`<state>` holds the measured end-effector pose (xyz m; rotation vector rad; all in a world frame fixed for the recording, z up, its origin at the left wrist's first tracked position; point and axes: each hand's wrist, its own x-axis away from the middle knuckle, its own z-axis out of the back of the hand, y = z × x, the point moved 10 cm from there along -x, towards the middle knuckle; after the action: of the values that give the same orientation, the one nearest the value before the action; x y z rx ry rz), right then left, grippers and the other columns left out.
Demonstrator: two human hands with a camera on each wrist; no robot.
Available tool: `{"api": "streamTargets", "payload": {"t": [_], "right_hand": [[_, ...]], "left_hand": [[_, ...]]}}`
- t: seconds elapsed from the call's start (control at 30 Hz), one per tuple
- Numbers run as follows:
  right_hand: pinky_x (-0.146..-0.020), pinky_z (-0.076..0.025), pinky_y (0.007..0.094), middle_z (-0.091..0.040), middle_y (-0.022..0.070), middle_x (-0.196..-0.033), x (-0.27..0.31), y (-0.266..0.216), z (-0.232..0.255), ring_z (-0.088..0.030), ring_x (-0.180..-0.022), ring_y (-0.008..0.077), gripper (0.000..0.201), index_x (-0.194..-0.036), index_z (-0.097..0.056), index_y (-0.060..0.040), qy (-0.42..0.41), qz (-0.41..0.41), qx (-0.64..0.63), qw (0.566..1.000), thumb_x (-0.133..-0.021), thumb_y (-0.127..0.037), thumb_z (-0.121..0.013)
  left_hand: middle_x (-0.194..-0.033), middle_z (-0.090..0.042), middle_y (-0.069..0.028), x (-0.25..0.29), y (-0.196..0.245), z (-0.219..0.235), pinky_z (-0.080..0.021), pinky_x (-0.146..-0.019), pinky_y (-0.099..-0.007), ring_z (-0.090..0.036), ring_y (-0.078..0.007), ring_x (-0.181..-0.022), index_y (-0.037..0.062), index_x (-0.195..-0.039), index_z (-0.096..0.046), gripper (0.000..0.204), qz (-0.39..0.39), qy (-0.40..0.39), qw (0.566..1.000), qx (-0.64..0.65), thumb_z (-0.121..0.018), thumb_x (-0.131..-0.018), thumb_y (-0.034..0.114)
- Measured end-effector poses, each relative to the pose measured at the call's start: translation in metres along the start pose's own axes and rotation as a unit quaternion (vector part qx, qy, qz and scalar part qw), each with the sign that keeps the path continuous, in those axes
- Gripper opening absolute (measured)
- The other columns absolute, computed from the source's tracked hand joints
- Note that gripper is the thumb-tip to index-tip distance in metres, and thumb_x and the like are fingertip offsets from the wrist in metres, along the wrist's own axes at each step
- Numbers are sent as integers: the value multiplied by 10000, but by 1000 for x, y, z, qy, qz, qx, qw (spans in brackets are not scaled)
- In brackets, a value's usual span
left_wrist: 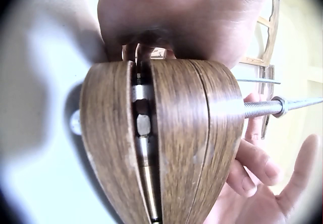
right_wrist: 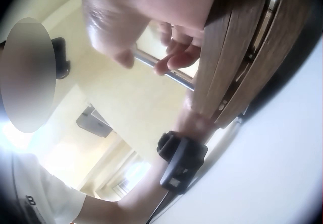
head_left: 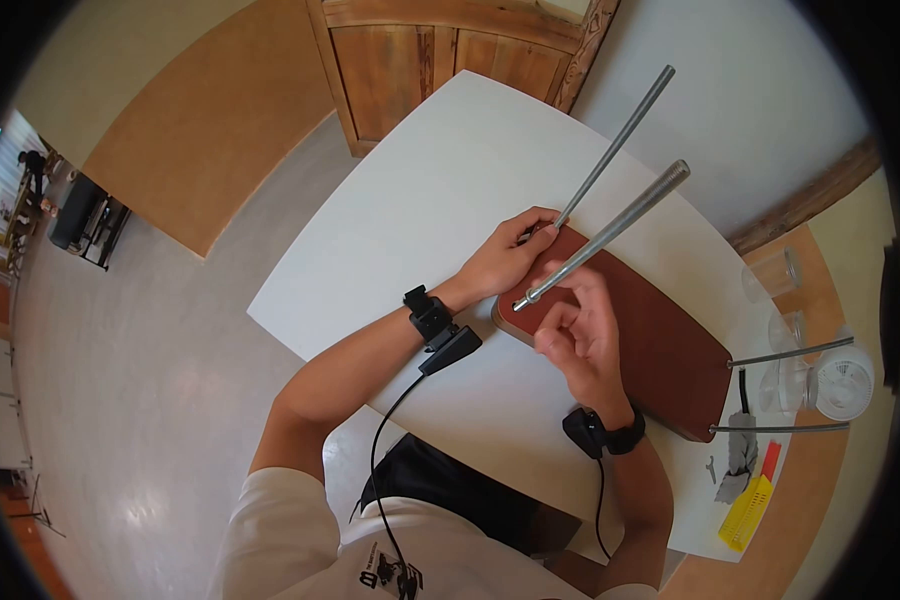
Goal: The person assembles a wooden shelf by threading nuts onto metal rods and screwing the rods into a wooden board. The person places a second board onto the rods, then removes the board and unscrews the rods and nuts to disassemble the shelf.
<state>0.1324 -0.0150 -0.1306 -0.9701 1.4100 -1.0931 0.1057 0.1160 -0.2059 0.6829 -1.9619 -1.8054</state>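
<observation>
A long brown wooden body (head_left: 660, 340) lies on the white table, with metal rods standing out of it. In the left wrist view its rounded end (left_wrist: 176, 133) shows wood-grain layers split by a slot, with metal parts inside. My left hand (head_left: 505, 258) grips the body's far edge, thumb on the face beside the base of the far rod (head_left: 615, 145). The near rod (head_left: 620, 225) carries a nut (left_wrist: 280, 106) near its threaded lower end. Right beside this rod is my right hand (head_left: 585, 335), fingers loosely bent and spread, gripping nothing.
Two more thin rods (head_left: 790, 352) project from the body's right end. Clear plastic jars (head_left: 770, 275) and a white perforated container (head_left: 843, 383) stand at the right. A small wrench (head_left: 712, 470), grey cloth (head_left: 740, 455) and yellow perforated piece (head_left: 745, 515) lie on the table (head_left: 370, 230).
</observation>
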Motion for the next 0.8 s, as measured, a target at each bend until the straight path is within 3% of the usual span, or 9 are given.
{"api": "streamTargets", "payload": {"t": [0.03,0.17,0.23,0.37,0.5,0.57,0.63,0.7,0.8], "right_hand": [[-777,-495,249,-546,168,-1370,1,5,-10,-584,-792,84,629,-1449,-386,30,-61,-27,13,998,-902,-28,-691],[-775,-494,246,-540,163,-1371,-1,-3,-15,-580,-798,84,641,-1457,-380,32,-38,-3,-16,999,-902,-33,-693],[-773,-494,243,-543,163,-1372,1,-5,5,-582,-795,86,639,-1444,-391,37,67,40,-28,997,-893,-42,-706],[-757,-494,245,-541,166,-1381,0,4,-15,-565,-771,88,665,-1460,-370,30,-80,-43,-1,996,-892,-41,-707],[-736,-491,234,-570,183,-1367,1,-6,4,-541,-752,78,643,-1439,-397,21,59,36,-34,997,-888,-47,-719],[-723,-486,223,-533,190,-1416,1,-5,11,-534,-746,73,654,-1442,-394,27,69,19,-17,997,-887,-60,-727],[-715,-481,215,-449,182,-1490,1,6,-14,-525,-737,73,687,-1461,-373,34,-90,-56,15,994,-883,-66,-732],[-714,-478,216,-475,175,-1464,0,6,-16,-516,-727,66,684,-1460,-379,32,-65,-62,-15,996,-883,-68,-732],[-714,-479,232,-519,179,-1414,2,-5,6,-523,-729,72,662,-1454,-391,31,55,35,-23,998,-893,-74,-725]], "left_hand": [[-1249,-646,-51,0,1,1,-458,-1029,-285,-576,-124,-1170,39,-1399,-580,388,-4,-1,1000,-9,-523,-1097,276],[-1245,-642,-44,0,5,-1,-457,-1020,-280,-574,-115,-1145,43,-1399,-578,383,-35,4,999,-20,-499,-1103,274],[-1249,-639,-45,0,2,-1,-455,-1024,-284,-570,-115,-1146,42,-1399,-578,386,-15,0,1000,-19,-506,-1101,276],[-1256,-632,-54,-1,-1,1,-459,-1021,-289,-564,-114,-1146,34,-1396,-581,390,-10,-4,1000,-10,-523,-1097,279],[-1266,-631,-66,-1,3,-1,-451,-1036,-291,-561,-126,-1171,22,-1392,-582,399,-17,6,1000,-6,-531,-1096,283],[-1279,-632,-78,1,-3,-2,-447,-1048,-296,-559,-146,-1203,14,-1391,-580,407,40,-4,999,13,-530,-1096,289],[-1283,-632,-81,-2,-7,0,-444,-1053,-298,-557,-149,-1213,12,-1392,-578,410,12,-3,1000,4,-532,-1096,291],[-1287,-632,-84,-3,1,0,-442,-1057,-300,-555,-152,-1222,11,-1393,-577,412,-18,-3,1000,-6,-533,-1095,293],[-1294,-631,-86,1,4,0,-435,-1075,-304,-552,-151,-1238,13,-1403,-572,409,-12,6,1000,-11,-524,-1098,281]]}}
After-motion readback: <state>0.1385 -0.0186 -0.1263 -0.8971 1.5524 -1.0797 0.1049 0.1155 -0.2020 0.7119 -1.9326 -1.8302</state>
